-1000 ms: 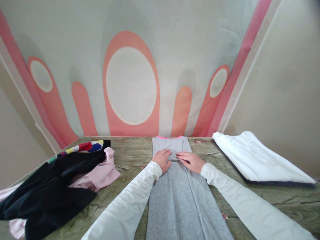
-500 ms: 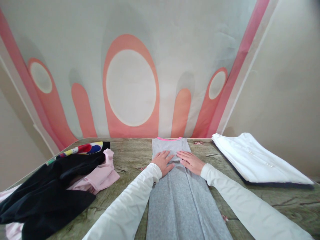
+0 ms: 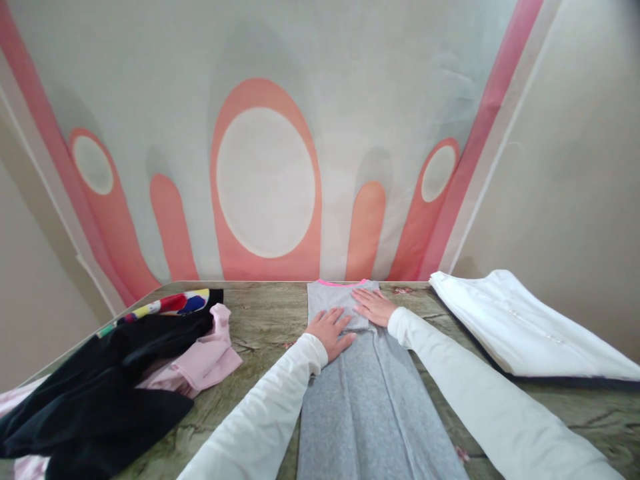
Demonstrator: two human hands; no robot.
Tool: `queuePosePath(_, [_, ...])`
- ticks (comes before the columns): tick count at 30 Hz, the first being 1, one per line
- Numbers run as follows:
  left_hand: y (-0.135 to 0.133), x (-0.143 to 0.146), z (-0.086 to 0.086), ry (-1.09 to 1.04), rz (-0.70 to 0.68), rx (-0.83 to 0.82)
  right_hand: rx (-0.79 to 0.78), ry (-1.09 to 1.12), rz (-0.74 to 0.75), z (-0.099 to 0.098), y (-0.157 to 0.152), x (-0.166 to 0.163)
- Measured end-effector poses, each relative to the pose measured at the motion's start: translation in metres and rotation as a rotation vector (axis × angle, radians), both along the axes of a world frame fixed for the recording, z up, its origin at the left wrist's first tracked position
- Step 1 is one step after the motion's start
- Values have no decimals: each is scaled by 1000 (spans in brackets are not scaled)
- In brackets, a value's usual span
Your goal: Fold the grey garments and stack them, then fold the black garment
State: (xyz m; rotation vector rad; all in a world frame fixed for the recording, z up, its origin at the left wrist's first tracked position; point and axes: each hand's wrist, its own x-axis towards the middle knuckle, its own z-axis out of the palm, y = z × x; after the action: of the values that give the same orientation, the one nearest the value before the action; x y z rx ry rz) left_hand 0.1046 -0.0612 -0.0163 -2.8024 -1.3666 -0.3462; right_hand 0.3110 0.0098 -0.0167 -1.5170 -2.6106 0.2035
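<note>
A grey garment [image 3: 365, 413] with a pink-edged neckline lies in a long narrow strip down the middle of the table, its neck end at the far edge. My left hand [image 3: 330, 332] rests flat on its upper part with fingers spread. Farther up and to the right, my right hand [image 3: 374, 307] lies flat near the neckline, fingers stretched out. Neither hand grips the cloth. Small creases show in the fabric between and just below the hands.
On the left is a loose heap with a black garment [image 3: 110, 393], a pink garment [image 3: 205, 363] and a multicoloured piece [image 3: 170, 305]. White folded clothing [image 3: 530, 327] lies over something dark at the right. A wall with a coral pattern rises behind the wood-patterned table [image 3: 265, 313].
My right hand has slid away toward the neckline, while my left hand stays at about the same place on the garment. The whole view has shifted slightly.
</note>
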Motion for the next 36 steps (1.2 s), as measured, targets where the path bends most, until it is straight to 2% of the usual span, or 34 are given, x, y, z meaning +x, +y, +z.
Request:
queuePosePath(2, [1,0,1,-13,4,-15,35,-30,-111,-4,8,5])
queuePosePath(4, [5,-1,4,-36,10,-41,65,-13,-157,-7,10,9])
queuePosePath(8, [19,-2,9,-56,45,-85,60,77,-50,-8,-6,12])
queuePosePath(12, [37,-2,6,3,68,-64,8,120,79,-7,-26,15])
queuePosePath(16, [58,-8,-1,56,109,-32,49,91,87,-9,-32,17])
queuePosePath(23, [91,-27,-4,88,261,-47,77,75,88,-11,-31,16])
queuePosePath(31, [91,-38,5,63,477,-43,90,98,83,-11,-32,18])
queuePosePath(33, [87,-32,8,54,453,-15,97,108,77,-10,-32,18])
queuePosePath(36, [78,-16,9,64,320,-15,105,120,62,-10,-32,18])
